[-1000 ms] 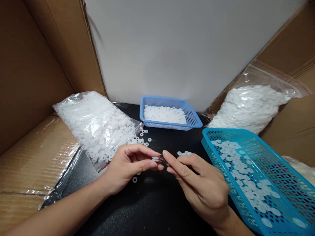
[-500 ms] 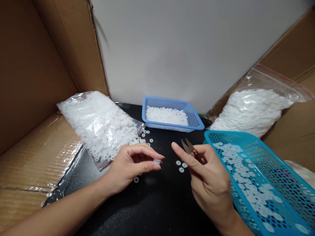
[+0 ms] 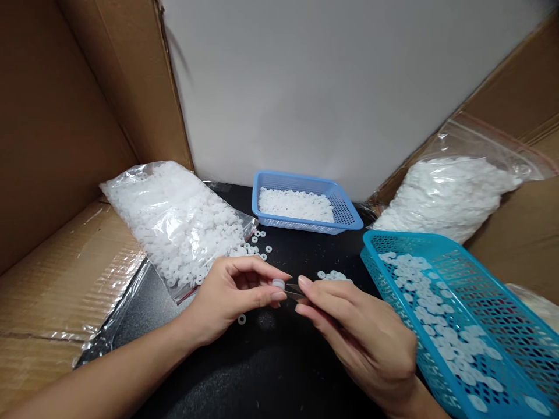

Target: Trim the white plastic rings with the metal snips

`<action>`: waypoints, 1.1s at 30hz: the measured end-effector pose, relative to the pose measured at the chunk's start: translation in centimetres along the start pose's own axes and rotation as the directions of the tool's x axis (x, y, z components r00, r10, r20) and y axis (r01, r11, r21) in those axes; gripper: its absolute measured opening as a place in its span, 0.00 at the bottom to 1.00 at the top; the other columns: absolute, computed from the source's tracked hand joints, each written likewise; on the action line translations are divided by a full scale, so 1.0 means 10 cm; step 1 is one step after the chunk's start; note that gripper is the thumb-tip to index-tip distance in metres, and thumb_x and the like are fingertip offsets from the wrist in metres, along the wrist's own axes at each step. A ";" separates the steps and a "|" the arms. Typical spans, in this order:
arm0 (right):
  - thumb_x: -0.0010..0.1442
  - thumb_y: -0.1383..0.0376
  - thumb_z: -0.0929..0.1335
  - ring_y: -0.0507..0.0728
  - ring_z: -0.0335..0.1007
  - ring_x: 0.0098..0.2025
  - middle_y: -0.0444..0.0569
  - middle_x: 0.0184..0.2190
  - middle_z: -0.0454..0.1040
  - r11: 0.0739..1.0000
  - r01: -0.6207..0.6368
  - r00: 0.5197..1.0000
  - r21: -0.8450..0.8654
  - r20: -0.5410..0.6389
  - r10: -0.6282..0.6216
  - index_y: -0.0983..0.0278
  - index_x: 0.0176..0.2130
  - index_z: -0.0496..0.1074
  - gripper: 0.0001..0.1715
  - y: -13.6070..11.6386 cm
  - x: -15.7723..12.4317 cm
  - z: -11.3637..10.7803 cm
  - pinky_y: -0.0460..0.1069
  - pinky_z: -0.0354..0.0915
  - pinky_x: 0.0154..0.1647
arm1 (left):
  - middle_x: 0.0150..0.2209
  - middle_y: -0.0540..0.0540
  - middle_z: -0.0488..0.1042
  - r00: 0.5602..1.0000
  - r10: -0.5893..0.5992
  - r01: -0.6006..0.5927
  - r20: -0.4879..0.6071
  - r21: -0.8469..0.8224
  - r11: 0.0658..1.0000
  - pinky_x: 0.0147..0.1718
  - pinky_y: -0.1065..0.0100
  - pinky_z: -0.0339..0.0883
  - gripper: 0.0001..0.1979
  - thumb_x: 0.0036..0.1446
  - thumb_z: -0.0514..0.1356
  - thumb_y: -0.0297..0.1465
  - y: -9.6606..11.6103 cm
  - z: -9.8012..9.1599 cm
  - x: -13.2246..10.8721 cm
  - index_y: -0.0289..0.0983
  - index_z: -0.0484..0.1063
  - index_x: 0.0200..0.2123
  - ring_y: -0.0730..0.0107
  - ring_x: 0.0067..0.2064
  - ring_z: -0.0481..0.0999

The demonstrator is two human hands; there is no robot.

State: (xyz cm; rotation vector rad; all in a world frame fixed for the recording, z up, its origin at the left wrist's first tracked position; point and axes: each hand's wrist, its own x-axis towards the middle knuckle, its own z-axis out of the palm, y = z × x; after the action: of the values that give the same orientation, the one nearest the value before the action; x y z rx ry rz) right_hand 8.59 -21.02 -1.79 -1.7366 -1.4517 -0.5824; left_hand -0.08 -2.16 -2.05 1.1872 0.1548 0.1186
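Note:
Between the thumb and fingertips of my left hand [image 3: 238, 291] is a small white plastic ring [image 3: 278, 283], held above the black table. My right hand [image 3: 362, 331] is closed around a pair of thread snips [image 3: 297, 291]. Their blades point left, with the tips right at the ring's edge; whether they touch it I cannot tell. Behind my right fingers lies a small heap of white rings [image 3: 334, 276]. A single loose ring [image 3: 241, 319] rests below my left wrist, and several more loose rings [image 3: 257, 247] are scattered behind my left hand.
A clear bag of white rings [image 3: 174, 221] spills open at the left. At the back stands a blue basket [image 3: 305, 224] with rings inside. A teal basket [image 3: 484, 273] with flat white pieces is on the right, before another full bag [image 3: 445, 192]. Cardboard [image 3: 61, 262] borders the left.
My right hand has moved left and turned, bringing the snips' blades from an upward pose to the ring. The left hand stays nearly still with its ring.

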 end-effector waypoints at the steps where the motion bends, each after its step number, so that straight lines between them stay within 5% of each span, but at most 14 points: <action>1: 0.67 0.75 0.69 0.54 0.81 0.35 0.53 0.36 0.83 1.000 0.009 1.000 -0.020 0.008 -0.009 0.68 0.51 0.76 0.13 0.00 0.00 0.00 0.46 0.75 0.36 | 0.27 0.49 0.82 1.000 -0.006 0.006 0.003 -0.005 1.000 0.31 0.77 0.72 0.06 0.49 0.76 0.28 0.00 0.00 0.00 0.39 0.87 0.34 0.77 0.28 0.78; 33: 0.66 0.76 0.70 0.54 0.81 0.32 0.51 0.34 0.84 0.997 0.004 1.000 -0.079 0.008 -0.004 0.65 0.55 0.79 0.19 -0.04 -0.01 0.00 0.46 0.75 0.34 | 0.25 0.48 0.81 0.998 -0.062 0.061 -0.013 -0.027 0.998 0.27 0.75 0.71 0.09 0.45 0.77 0.28 0.00 0.05 -0.01 0.36 0.86 0.31 0.75 0.25 0.78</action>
State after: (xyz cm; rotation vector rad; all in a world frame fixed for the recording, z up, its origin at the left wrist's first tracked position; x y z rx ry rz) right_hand 8.17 -21.08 -1.76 -1.7992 -1.4556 -0.6430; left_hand -0.12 -2.69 -1.86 1.1539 0.2013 0.0746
